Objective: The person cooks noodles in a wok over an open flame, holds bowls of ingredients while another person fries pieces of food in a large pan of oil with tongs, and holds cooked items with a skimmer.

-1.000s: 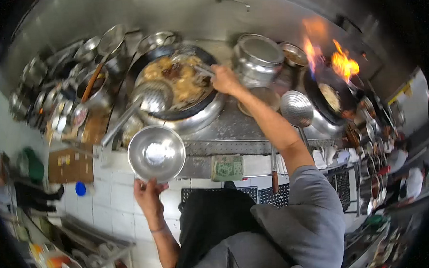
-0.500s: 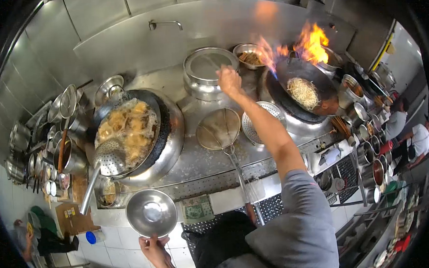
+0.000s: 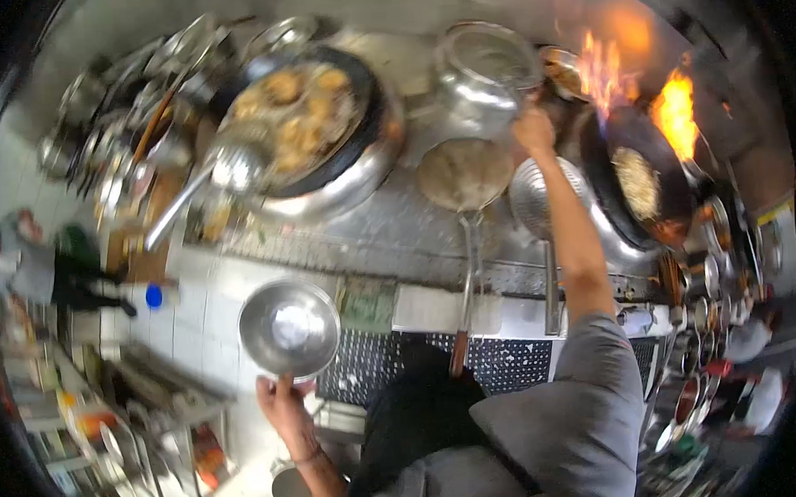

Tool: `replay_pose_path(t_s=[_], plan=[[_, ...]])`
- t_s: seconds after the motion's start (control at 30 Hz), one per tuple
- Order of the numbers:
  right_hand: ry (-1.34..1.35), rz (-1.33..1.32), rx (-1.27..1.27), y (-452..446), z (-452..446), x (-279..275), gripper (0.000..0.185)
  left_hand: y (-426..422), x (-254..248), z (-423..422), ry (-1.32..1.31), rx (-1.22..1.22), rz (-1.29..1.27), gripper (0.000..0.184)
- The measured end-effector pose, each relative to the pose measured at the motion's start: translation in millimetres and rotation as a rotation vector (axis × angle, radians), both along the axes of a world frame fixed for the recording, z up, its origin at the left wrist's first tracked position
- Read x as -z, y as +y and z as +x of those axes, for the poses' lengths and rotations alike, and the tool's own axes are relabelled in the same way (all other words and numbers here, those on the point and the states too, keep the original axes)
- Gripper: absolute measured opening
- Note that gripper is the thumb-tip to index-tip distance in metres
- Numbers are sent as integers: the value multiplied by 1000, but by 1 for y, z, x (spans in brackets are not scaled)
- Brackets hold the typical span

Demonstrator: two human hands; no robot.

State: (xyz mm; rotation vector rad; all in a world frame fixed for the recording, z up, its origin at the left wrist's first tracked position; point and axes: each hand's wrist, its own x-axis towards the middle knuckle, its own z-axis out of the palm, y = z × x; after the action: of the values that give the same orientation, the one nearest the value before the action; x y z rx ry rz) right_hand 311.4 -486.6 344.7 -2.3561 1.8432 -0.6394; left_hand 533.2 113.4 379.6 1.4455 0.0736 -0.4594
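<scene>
My left hand [image 3: 288,413] grips the near rim of a metal bowl [image 3: 289,330], which looks empty, in front of the stove edge. My right hand [image 3: 534,130] is closed beside the lidded metal pot [image 3: 489,64]; what it holds, if anything, is blurred. On the left, a perforated ladle [image 3: 242,158] rests over a wok [image 3: 356,129] of browned pieces frying in oil. Between the woks lies a wire strainer [image 3: 463,175], with its handle toward me. A second perforated ladle [image 3: 531,201] is partly behind my right forearm.
Flames [image 3: 676,112] rise behind the right wok [image 3: 674,193], which holds pale strands. A small bowl [image 3: 565,70] stands behind it. Pots and ladles crowd the left counter. People are at the far left [image 3: 29,259] and far right [image 3: 762,400]. Cloths [image 3: 368,304] line the stove edge.
My right hand has moved from the left wok to beside the lidded pot. The wire strainer now lies between the woks. The camera view has swung; my left hand keeps the bowl.
</scene>
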Motion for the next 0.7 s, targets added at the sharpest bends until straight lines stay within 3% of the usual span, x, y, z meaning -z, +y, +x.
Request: replay_pose_path(t_s=[0.1, 0.17, 0.23, 0.3, 0.37, 0.43, 0.57, 0.6, 0.63, 0.7], plan=[[-226, -146, -205, 73, -2, 22, 52, 32, 11, -10, 18, 23, -73, 12], [-254, -33, -247, 132, 3, 55, 60, 60, 19, -22, 28, -28, -143, 11], [-252, -234, -458, 209, 12, 77, 64, 97, 28, -40, 29, -98, -115, 10], [-317, 166, -405, 302, 30, 70, 65, 144, 46, -58, 20, -169, -71, 10], [-317, 60, -549, 359, 44, 106, 66, 188, 54, -84, 47, -276, -92, 9], [-333, 197, -529, 411, 69, 111, 65, 228, 65, -111, 36, -374, -91, 7], [-311, 354, -510, 462, 109, 104, 63, 284, 72, -162, 53, -569, -100, 7], [-263, 248, -560, 455, 117, 135, 63, 293, 69, -174, 71, -620, -96, 9], [-70, 499, -445, 476, 119, 89, 69, 300, 68, -184, 86, -619, -92, 9], [7, 334, -490, 458, 124, 134, 76, 316, 63, -206, 116, -664, -76, 10]])
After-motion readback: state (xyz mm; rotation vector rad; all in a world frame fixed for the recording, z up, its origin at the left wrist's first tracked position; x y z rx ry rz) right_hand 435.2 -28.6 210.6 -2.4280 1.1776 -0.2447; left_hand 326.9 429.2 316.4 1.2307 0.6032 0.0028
